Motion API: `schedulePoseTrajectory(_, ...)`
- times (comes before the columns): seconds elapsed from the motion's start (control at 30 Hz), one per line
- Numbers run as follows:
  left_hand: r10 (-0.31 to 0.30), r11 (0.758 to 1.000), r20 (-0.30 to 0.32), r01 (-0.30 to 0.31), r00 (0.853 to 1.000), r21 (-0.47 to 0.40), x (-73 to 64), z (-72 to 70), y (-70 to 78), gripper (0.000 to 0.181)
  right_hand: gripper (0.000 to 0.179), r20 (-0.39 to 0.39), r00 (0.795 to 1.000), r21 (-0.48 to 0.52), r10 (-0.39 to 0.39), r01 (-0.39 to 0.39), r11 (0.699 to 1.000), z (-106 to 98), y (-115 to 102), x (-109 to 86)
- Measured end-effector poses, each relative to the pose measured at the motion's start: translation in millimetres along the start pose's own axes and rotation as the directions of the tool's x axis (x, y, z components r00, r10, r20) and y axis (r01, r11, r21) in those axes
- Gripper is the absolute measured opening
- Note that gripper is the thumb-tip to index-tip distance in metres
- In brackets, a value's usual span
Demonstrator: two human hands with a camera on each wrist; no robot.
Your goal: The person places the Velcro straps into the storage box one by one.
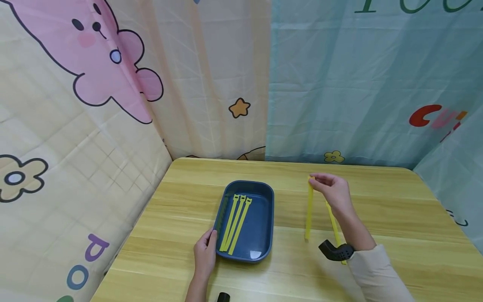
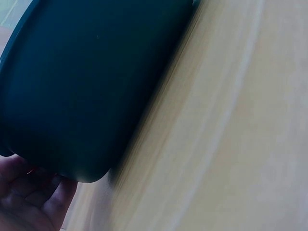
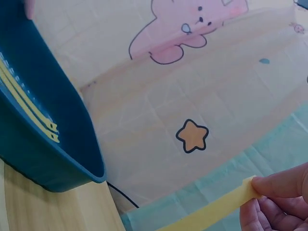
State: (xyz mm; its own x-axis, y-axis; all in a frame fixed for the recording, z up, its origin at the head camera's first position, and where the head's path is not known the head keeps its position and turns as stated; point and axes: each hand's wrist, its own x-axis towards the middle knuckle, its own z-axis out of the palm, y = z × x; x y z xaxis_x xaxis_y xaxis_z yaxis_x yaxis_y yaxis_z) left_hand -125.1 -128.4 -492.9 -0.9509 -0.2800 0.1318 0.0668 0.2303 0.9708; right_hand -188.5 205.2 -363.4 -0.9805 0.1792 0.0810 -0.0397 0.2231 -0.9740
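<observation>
A dark blue tray (image 1: 261,226) stands on the table with three yellow slotted strap ties (image 1: 235,224) lying side by side in its left part. My left hand (image 1: 205,253) holds the tray's near left side; in the left wrist view, the tray wall (image 2: 86,91) hides part of the fingers. Right of the tray, my right hand (image 1: 335,193) pinches another yellow strap tie (image 1: 309,209) by its upper end, between thumb and fingers. That strap hangs down, apart from the tray. One more yellow strap tie (image 1: 333,222) lies on the table, partly hidden by the right wrist.
The wooden table (image 1: 407,218) has printed curtains (image 1: 339,84) behind it and at its sides. A black wrist camera (image 1: 336,251) sits on the right wrist, and a black piece (image 1: 223,297) shows by the left forearm.
</observation>
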Motion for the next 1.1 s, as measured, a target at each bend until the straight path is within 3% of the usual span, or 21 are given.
schedulePoseTrajectory(0.2, -0.004, 1.0, -0.002, 0.004, 1.0, -0.004, 0.0, 1.1, 0.2, 0.033, 0.036, -0.005, 1.0, 0.086, -0.02, 0.021, 0.996, 3.8, -6.0, 1.9)
schedulePoseTrajectory(0.77, 0.004, 1.0, -0.005, -0.004, 1.0, -0.006, 2.4, 0.2, 0.2, 0.032, 0.042, 0.005, 0.999, 0.225, -0.05, 0.047, 0.973, 20.7, -20.4, -1.0)
schedulePoseTrajectory(1.1, 0.001, 1.0, 0.0, -0.001, 1.0, 0.011, 1.2, 0.5, -0.3, 0.035, 0.039, 0.025, 0.996, 0.252, -0.083, 0.074, 0.965, 31.1, -28.0, -1.8)
